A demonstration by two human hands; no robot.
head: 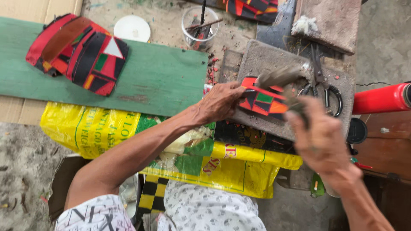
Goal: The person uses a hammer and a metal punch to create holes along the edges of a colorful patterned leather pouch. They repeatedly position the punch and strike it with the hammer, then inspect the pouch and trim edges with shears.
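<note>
Head camera, looking down at my two bare arms over a cluttered work spot.

My left hand (220, 102) presses down on the left end of a small patchwork piece (262, 101) in red, black and green, fingers curled over its edge, pinning it flat on a grey stone slab (261, 57). The piece lies near the middle of the slab.

My right hand (320, 139) is blurred with motion, closed in a fist around the handle of a hammer (280, 79); its blurred head sits just above the upper edge of the patchwork piece.

A pair of scissors (322, 83) lies on the slab, just to the right of the piece. A red cylinder (379, 98) juts in from the right edge.

To the left, a green board (162, 77) carries a stack of similar patchwork pieces (79, 53). Beyond it stand a white lid (132, 28) and a clear jar (200, 28) holding sticks. A yellow printed sack (98, 128) lies under my left forearm, across my lap.
</note>
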